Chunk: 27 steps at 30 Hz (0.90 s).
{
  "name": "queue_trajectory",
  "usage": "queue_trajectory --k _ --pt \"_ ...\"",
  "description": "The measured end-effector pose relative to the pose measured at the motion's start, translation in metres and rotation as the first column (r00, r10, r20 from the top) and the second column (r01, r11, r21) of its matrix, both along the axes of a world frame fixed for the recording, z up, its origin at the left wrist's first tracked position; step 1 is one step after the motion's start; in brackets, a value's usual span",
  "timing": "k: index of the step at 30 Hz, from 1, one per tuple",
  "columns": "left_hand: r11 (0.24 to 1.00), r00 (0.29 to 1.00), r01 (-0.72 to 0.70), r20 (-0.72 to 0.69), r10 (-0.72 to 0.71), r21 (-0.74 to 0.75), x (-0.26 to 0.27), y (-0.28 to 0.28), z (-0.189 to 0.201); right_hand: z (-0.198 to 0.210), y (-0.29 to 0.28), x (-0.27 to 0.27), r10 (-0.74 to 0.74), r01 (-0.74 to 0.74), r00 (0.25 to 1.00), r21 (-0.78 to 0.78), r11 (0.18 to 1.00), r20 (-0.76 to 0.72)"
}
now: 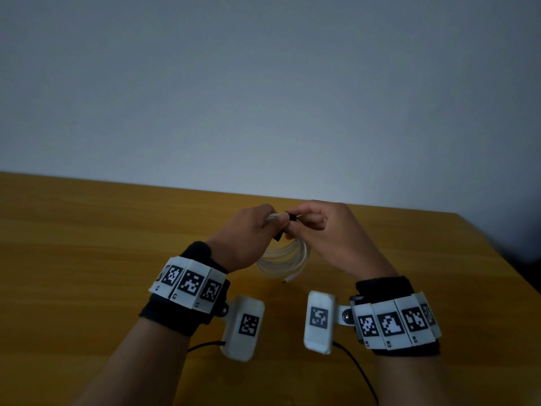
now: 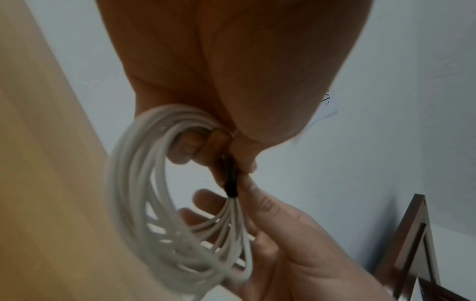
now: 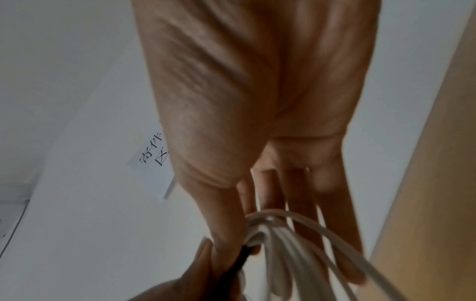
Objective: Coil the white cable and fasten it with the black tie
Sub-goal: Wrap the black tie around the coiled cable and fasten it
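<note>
Fingers [image 1: 273, 219] of both hands pinched on black tie [image 2: 230, 186] around vertically hanging white cable [image 1: 288, 260] coil.

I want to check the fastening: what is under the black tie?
Under the black tie the strands of the white cable are bunched together, fanning out below it. The left hand and right hand pinch there, covering the tie's ends.

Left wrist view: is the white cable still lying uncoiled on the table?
No, the white cable hangs in loops, held above the table, the black tie around it.
</note>
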State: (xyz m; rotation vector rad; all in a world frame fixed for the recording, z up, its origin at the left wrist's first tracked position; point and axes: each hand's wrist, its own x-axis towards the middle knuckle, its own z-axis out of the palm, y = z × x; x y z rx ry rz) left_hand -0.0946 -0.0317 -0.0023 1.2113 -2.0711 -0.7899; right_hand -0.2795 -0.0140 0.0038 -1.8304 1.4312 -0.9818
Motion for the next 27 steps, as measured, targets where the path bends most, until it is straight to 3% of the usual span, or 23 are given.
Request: queue_trajectory --k 3,8,13,17,22,27 --pt "0.998 0.999 -0.045 -0.029 0.046 0.042 0.000 -0.001 0.001 -0.002 0.000 -0.006 0.034 -0.028 0.998 0.110 0.994 -0.057" --pt "0.992 0.991 -0.067 -0.107 0.079 0.111 0.003 -0.003 -0.001 0.003 0.003 -0.012 0.070 -0.086 0.994 0.200 0.976 0.088" --pt "0.987 0.973 -0.101 -0.195 0.124 0.123 0.003 -0.006 0.000 -0.002 -0.003 -0.008 -0.038 0.009 0.986 0.175 0.985 0.164" --pt "0.977 0.977 -0.169 -0.110 0.184 0.133 0.010 -0.010 -0.004 -0.012 -0.008 -0.013 -0.152 0.087 0.959 0.263 0.961 0.238" --pt "0.967 0.971 -0.213 -0.083 0.226 0.142 0.014 -0.013 -0.002 -0.037 -0.016 -0.023 -0.271 0.252 0.963 0.333 0.909 0.010" --pt "0.963 0.965 -0.217 -0.111 0.236 0.163 0.014 -0.016 -0.003 -0.043 -0.019 -0.023 -0.359 0.347 0.932 0.377 0.859 -0.040"
